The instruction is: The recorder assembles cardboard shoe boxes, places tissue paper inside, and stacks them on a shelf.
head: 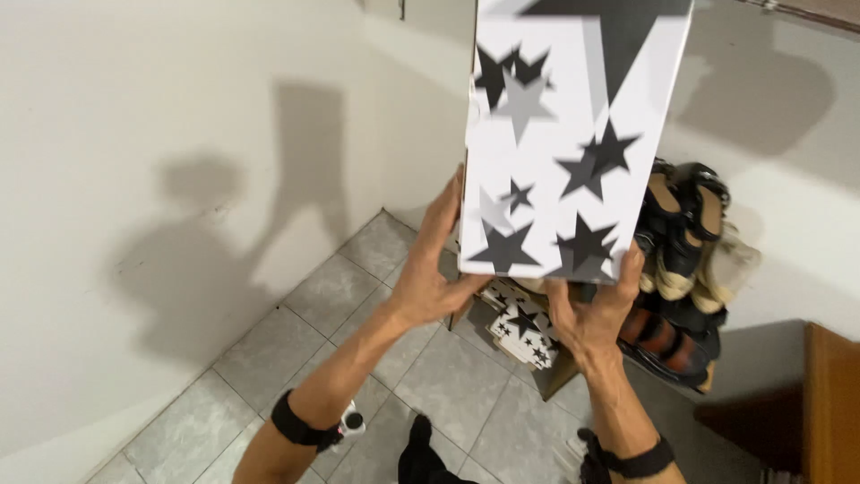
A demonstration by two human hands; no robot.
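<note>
A tall white cardboard box (573, 125) printed with black and grey stars is lifted in front of me, its top out of frame. My left hand (434, 260) presses flat against the box's lower left side, fingers pointing up. My right hand (593, 314) supports the box from under its bottom right corner. Both wrists wear black bands. Below the box, between my hands, lies a smaller star-printed box (522, 330), partly hidden.
A rack (685, 269) crowded with several dark and tan shoes stands right of the box against the pale wall. Grey floor tiles (331, 296) spread below. A brown wooden piece of furniture (831, 403) fills the lower right corner. A dark foot (421, 457) shows at the bottom.
</note>
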